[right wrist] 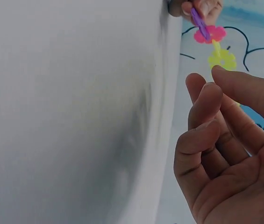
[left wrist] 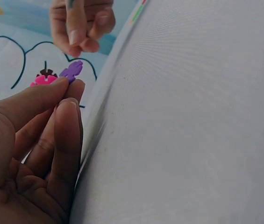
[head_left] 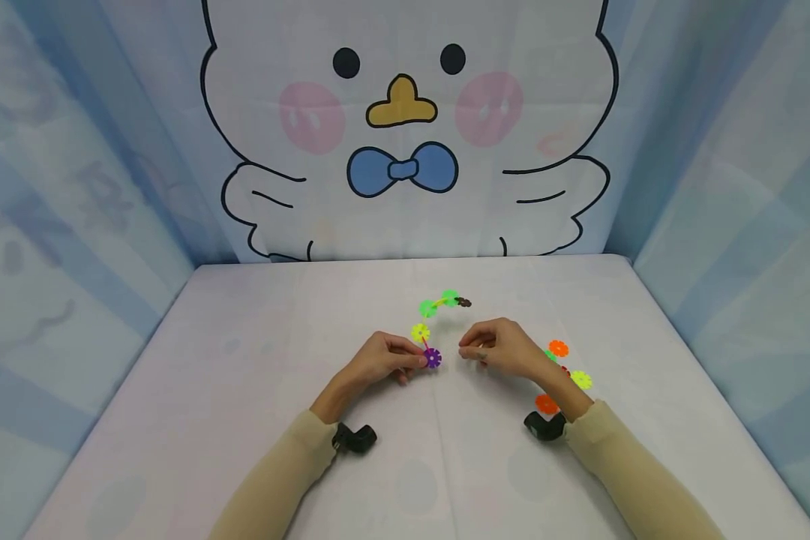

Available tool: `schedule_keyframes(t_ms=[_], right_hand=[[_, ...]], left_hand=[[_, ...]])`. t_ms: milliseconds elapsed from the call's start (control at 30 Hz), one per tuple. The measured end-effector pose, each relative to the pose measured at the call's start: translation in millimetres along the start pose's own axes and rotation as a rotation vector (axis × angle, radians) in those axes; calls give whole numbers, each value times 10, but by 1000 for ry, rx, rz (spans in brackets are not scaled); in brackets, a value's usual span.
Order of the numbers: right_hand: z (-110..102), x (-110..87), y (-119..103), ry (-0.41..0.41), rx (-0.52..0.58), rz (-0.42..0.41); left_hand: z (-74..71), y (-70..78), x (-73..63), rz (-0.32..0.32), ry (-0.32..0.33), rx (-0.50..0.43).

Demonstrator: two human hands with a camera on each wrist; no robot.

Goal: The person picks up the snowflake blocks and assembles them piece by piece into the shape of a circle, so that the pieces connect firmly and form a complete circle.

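Note:
My left hand (head_left: pixel 386 358) pinches a purple slotted flower disc (head_left: pixel 433 358) between thumb and fingertips. A pink disc (right wrist: pixel 210 34) is joined to the purple one, and a yellow disc (head_left: pixel 421 333) follows it. Beyond these, in the head view, the line of discs curves away through a green disc (head_left: pixel 427 308) and another green disc (head_left: pixel 450 298) to a dark brown one (head_left: pixel 464 302). To the right of the purple disc hovers my right hand (head_left: pixel 502 346), its fingers loosely bent and nothing between them in the right wrist view (right wrist: pixel 230 135).
Beside and partly under my right forearm lie several loose discs, among them an orange disc (head_left: pixel 559 348), a yellow disc (head_left: pixel 581 379) and another orange disc (head_left: pixel 547 403). The white-covered table (head_left: pixel 243 330) meets a printed curtain (head_left: pixel 405 225) at the back.

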State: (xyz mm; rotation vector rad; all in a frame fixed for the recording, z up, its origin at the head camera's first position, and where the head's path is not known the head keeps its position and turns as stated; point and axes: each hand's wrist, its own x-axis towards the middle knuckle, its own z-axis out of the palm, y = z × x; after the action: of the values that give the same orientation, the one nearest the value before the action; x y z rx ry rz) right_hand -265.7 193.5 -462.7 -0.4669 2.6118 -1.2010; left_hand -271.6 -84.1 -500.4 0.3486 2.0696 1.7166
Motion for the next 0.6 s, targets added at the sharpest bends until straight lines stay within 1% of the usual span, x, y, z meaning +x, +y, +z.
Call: schedule_keyframes(t_ms=[267,433,600], right_hand=[[-383,-152,214,83,-89,46],[-609,-250,374,109,-174,71],[-800,-349,533,140,-238,103]], left_hand=[[-3,-15,5,8,3,-13],[-6,-11,3,1,12,-15],[-9,-11,-1,11,9,-17]])
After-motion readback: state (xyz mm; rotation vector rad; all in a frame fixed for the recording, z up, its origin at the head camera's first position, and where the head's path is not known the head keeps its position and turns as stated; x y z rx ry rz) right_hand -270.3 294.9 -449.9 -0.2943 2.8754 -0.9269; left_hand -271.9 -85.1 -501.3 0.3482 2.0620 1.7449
